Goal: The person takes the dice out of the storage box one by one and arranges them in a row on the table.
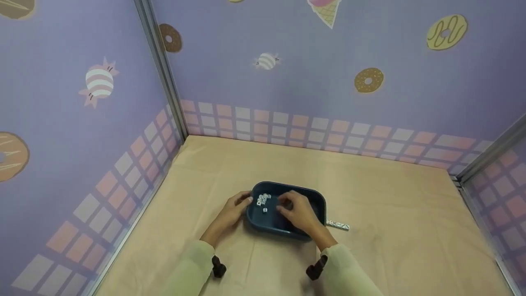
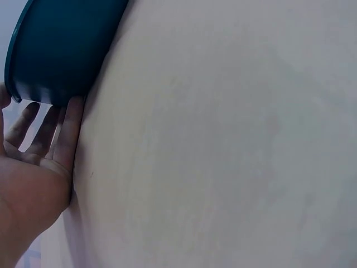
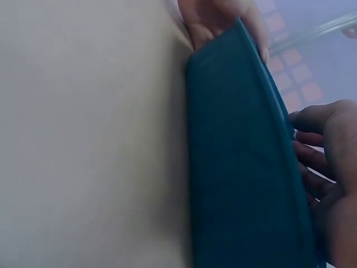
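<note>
A dark blue tray [image 1: 268,228] sits on the beige cloth [image 1: 370,197], with several small white dice [image 1: 263,200] in its left half. My left hand [image 1: 236,205] holds the tray's left end, thumb at the rim and fingers along the outer wall [image 2: 61,134]. My right hand [image 1: 294,207] reaches down into the tray beside the dice with its fingers curled. Whether it pinches a die is hidden. The right wrist view shows the tray's wall [image 3: 240,167], my right hand's fingers [image 3: 321,156] over the rim, and my left hand [image 3: 217,19] at the far end.
A short row of white dice [image 1: 337,225] lies on the cloth just right of the tray. Purple patterned walls [image 1: 287,82] close in the left, back and right sides, with metal posts [image 1: 164,74] in the corners.
</note>
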The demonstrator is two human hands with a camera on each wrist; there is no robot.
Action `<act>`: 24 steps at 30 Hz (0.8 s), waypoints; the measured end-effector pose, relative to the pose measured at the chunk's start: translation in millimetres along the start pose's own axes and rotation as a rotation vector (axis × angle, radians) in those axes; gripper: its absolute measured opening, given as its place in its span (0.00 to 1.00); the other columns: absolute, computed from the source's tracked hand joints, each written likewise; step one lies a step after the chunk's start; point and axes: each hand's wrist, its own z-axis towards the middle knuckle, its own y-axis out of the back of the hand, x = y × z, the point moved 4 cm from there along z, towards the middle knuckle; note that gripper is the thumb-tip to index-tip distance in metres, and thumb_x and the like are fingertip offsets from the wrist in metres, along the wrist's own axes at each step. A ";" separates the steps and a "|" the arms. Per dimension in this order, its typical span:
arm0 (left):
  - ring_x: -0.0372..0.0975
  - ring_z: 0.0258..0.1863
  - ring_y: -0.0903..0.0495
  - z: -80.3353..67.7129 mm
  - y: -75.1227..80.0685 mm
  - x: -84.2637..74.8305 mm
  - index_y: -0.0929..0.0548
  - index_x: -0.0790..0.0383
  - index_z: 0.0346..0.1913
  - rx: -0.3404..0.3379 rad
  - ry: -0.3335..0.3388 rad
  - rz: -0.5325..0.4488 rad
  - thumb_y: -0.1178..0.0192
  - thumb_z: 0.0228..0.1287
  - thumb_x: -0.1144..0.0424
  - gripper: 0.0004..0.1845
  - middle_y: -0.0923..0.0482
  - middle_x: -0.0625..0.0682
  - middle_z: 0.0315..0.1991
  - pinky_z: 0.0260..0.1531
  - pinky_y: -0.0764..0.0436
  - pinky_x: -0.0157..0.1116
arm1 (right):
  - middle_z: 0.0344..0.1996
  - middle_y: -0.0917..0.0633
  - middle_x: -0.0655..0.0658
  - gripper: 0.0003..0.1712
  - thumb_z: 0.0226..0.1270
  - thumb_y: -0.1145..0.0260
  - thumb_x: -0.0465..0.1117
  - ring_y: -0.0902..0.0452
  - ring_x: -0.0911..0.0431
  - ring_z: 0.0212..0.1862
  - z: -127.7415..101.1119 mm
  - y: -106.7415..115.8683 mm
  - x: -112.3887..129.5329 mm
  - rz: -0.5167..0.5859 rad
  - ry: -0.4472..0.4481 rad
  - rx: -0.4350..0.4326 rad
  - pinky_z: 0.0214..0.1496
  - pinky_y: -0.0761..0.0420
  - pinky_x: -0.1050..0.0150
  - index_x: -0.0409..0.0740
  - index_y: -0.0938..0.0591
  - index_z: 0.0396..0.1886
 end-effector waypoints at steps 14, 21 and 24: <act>0.51 0.64 0.21 -1.5 0.8 1.6 0.25 0.63 0.74 0.017 0.002 -0.015 0.44 0.84 0.53 0.26 0.24 0.62 0.68 0.61 0.20 0.47 | 0.43 0.18 0.44 0.18 0.68 0.22 0.43 0.20 0.51 0.46 14.6 -41.7 -10.9 -0.095 -0.013 0.214 0.53 0.17 0.50 0.37 0.11 0.52; 0.52 0.60 0.19 -1.3 0.2 2.8 0.27 0.63 0.75 0.025 0.016 -0.052 0.44 0.84 0.54 0.26 0.24 0.64 0.68 0.50 0.15 0.39 | 0.44 0.18 0.47 0.17 0.68 0.22 0.44 0.20 0.52 0.47 16.5 -44.2 -11.2 -0.109 -0.026 0.247 0.53 0.17 0.51 0.39 0.11 0.51; 0.52 0.62 0.20 -0.9 -0.5 2.2 0.27 0.64 0.75 0.027 -0.001 -0.048 0.44 0.84 0.54 0.26 0.25 0.64 0.69 0.51 0.16 0.39 | 0.44 0.17 0.47 0.18 0.68 0.22 0.44 0.19 0.53 0.47 17.6 -44.6 -9.5 -0.115 -0.034 0.268 0.53 0.17 0.51 0.39 0.12 0.52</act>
